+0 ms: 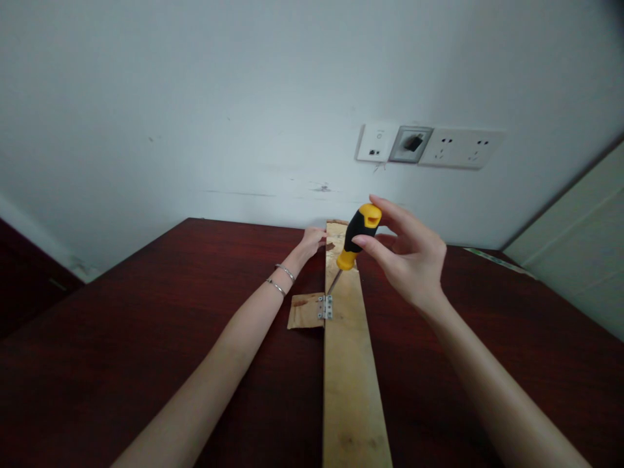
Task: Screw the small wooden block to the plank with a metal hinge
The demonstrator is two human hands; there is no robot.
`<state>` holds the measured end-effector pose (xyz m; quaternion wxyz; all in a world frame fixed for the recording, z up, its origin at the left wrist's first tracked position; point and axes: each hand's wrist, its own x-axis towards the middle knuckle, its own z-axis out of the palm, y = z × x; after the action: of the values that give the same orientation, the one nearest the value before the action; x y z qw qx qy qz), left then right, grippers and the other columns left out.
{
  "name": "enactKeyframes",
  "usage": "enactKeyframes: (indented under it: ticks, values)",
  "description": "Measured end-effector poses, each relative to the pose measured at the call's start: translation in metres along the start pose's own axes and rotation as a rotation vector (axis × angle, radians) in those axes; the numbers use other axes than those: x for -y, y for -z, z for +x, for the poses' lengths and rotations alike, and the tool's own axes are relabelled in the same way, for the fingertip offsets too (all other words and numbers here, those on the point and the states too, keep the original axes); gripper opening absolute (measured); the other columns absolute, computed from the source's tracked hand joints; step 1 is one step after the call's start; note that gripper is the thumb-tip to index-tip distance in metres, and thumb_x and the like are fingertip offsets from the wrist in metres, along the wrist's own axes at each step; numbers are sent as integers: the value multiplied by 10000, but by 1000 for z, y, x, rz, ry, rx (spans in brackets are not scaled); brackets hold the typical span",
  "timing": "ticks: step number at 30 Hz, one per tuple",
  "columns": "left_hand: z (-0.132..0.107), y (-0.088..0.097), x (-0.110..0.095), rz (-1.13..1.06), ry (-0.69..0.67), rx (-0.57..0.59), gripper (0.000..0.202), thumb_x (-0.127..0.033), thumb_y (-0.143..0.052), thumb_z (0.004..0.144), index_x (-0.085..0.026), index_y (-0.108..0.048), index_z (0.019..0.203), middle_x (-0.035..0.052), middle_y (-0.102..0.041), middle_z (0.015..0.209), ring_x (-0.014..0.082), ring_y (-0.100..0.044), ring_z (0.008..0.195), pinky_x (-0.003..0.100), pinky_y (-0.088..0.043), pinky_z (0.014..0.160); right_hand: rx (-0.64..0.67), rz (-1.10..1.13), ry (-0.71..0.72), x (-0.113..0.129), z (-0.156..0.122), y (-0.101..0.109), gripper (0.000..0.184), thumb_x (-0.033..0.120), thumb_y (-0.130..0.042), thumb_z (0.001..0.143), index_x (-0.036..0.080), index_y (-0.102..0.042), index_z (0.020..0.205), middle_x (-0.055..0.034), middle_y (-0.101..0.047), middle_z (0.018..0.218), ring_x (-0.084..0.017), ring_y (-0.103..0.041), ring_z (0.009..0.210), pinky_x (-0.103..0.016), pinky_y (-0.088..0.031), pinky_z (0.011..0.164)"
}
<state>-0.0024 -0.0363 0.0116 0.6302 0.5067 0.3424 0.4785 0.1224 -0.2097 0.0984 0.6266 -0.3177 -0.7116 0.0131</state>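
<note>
A yellow-and-black screwdriver [363, 224] is held between the thumb and fingers of my right hand [412, 253], its handle tilted up to the right. The shaft's tip meets the upper part of a small metal hinge [325, 307]. That hinge joins a long wooden board [348, 377] to a short wooden piece [305, 311] sticking out on its left. At the far end, my left hand [312, 242] grips the board's left edge, its fingertips partly hidden. Two thin bracelets [280, 279] circle the left wrist.
Everything lies on a dark red-brown wooden table [170, 312] that reaches to a white wall [195, 97]. Wall sockets [461, 148] and a black plug [414, 143] are above the right side. A thin printed strip [500, 261] lies at the table's far right.
</note>
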Motion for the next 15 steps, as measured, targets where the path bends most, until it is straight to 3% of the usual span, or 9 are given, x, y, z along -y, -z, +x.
enactKeyframes:
  ticks: [9,15]
  values:
    - [-2,-7,1,54,11,-120,164,8,-619,704,-126,-567,626,55,-609,670,148,-571,696,309,-514,749,2,-21,-9,1,0,0,519,305,-734,794,350,-600,1293,-27,-681,1174,-197,-658,980,-337,-638,766]
    - [2,-6,2,-2,23,-120,137,5,-611,705,-127,-607,668,54,-619,679,152,-586,690,301,-512,737,16,-40,-20,0,-1,-1,516,338,-726,799,331,-598,1299,-41,-670,1206,-211,-655,1000,-345,-637,758]
